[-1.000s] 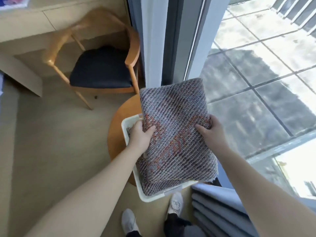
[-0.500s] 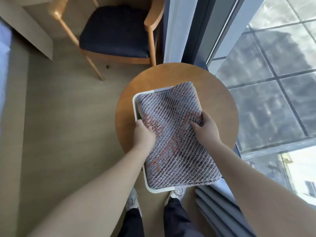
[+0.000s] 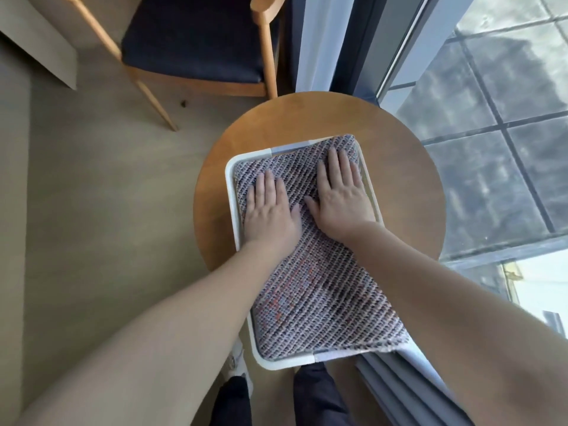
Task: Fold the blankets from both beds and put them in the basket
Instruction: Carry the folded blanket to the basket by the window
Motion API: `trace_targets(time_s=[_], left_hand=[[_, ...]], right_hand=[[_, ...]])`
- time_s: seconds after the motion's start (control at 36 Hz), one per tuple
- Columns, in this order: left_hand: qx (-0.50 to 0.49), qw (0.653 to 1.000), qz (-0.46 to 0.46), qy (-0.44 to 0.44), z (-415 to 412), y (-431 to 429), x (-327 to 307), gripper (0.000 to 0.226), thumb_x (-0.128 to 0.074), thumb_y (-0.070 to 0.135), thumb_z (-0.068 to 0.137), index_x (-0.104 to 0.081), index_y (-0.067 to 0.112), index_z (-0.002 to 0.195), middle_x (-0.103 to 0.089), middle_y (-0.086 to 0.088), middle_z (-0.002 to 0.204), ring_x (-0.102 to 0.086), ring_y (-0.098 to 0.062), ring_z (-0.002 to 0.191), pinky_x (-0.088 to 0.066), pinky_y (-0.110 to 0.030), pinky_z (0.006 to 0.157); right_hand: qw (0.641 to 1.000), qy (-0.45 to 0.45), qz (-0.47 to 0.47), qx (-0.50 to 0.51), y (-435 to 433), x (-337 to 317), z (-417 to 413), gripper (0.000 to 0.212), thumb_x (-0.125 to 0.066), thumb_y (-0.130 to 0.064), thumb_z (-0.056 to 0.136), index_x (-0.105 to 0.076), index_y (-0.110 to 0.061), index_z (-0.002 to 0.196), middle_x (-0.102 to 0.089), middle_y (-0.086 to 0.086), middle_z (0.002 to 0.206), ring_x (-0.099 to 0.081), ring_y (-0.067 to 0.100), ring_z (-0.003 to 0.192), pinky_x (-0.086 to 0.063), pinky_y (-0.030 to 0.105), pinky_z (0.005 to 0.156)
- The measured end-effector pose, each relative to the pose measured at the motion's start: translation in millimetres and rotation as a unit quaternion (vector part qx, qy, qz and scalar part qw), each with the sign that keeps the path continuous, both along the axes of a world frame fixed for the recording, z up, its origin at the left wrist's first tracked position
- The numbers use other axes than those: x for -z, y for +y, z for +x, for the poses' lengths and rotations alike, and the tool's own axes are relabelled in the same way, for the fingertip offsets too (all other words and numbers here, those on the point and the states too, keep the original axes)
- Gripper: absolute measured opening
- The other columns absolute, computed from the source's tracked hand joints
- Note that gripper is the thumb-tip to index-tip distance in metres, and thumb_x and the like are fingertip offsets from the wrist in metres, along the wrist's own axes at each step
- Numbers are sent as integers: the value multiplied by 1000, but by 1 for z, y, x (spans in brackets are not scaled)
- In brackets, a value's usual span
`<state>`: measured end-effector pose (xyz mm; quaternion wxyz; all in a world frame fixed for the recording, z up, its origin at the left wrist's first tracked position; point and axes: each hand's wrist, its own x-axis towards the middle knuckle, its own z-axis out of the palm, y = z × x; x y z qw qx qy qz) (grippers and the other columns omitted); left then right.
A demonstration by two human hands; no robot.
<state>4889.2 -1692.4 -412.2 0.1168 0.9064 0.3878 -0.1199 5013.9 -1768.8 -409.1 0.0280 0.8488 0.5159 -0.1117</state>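
A folded knitted blanket (image 3: 319, 296), grey-purple with orange flecks, lies in the white basket (image 3: 231, 192) and fills it; its near right corner hangs over the rim. The basket stands on a round wooden table (image 3: 399, 155). My left hand (image 3: 270, 210) lies flat, palm down, on the blanket's far left part. Beside it my right hand (image 3: 341, 195) presses flat on the far right part. The fingers of both hands are spread and hold nothing.
A wooden chair (image 3: 196, 41) with a dark seat stands behind the table on the left. A glass window wall (image 3: 498, 118) runs along the right, with a grey pleated curtain (image 3: 399, 392) near my feet. Beige floor (image 3: 92, 210) stretches to the left.
Both hands gripped the blanket's sides and lowered it into the basket. Now they have let go and rest flat on top, further from me.
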Motion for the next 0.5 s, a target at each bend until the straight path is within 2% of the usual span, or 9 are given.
trace_targets(time_s=[0.14, 0.22, 0.33, 0.42, 0.5], left_hand=[[-2, 1000, -2, 15, 2, 14, 14, 66, -16, 44, 100, -1, 8, 152, 11, -11, 160, 14, -24, 147, 8, -41, 119], [-8, 1000, -11, -3, -4, 5, 5, 65, -16, 43, 100, 1, 8, 152, 12, -11, 160, 15, -24, 147, 8, -41, 119], [22, 998, -43, -34, -38, -33, -12, 66, -13, 45, 100, 5, 9, 152, 15, -10, 160, 19, -21, 146, 14, -38, 118], [60, 996, -71, -18, -72, -67, -20, 69, -7, 49, 97, 14, 9, 150, 22, -8, 158, 25, -20, 144, 14, -38, 118], [77, 994, -76, -1, -94, -88, -18, 71, 0, 50, 94, 17, 8, 149, 24, -9, 157, 27, -22, 143, 16, -38, 116]], right_hand=[[1000, -4, -4, -14, 7, 20, 12, 76, -19, -54, 98, -3, -4, 152, 4, 18, 160, 8, 31, 148, 7, 41, 119], [1000, 18, 12, -6, -4, 10, 3, 75, -21, -53, 98, -7, -2, 152, 2, 19, 160, 6, 31, 148, 3, 42, 120], [998, 63, 17, 24, -54, -10, -23, 75, -16, -56, 98, -8, -4, 152, 1, 16, 160, 7, 27, 148, 5, 37, 118], [997, 72, -4, 39, -101, -17, -49, 78, -8, -59, 96, -12, -4, 152, 2, 14, 159, 8, 26, 147, 5, 37, 119], [996, 73, -21, 52, -136, -19, -66, 77, -9, -58, 97, -12, -4, 152, 3, 13, 159, 8, 26, 147, 2, 37, 120]])
